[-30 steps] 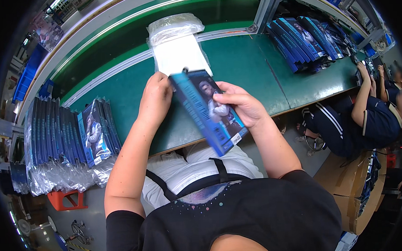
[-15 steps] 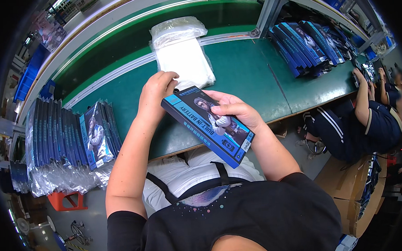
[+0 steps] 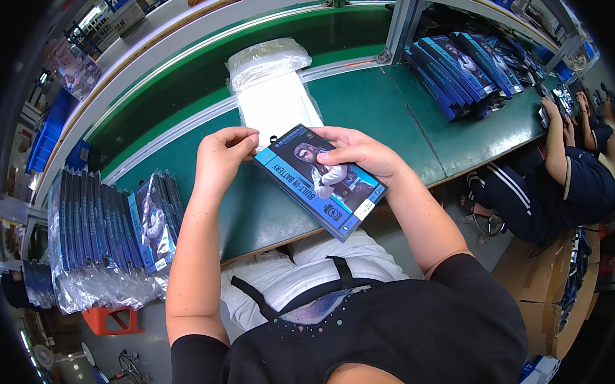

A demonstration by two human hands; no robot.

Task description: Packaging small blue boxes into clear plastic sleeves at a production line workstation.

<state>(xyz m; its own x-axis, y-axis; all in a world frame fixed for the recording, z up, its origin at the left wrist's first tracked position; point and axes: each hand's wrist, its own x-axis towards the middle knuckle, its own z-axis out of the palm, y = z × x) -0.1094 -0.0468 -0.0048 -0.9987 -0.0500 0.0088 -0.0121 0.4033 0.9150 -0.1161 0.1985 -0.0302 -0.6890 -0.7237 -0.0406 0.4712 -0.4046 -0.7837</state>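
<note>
Bare forearms (image 3: pixel 205 244) reach over the near edge of the desk (image 3: pixel 254 225); left hand (image 3: pixel 222 156) bent inward, fingers curled; right hand (image 3: pixel 364 155) gripping, thumb on top.

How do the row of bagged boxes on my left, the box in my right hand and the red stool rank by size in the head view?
Largest to smallest, as they look:
1. row of bagged boxes
2. box in your right hand
3. red stool, partly hidden
</note>
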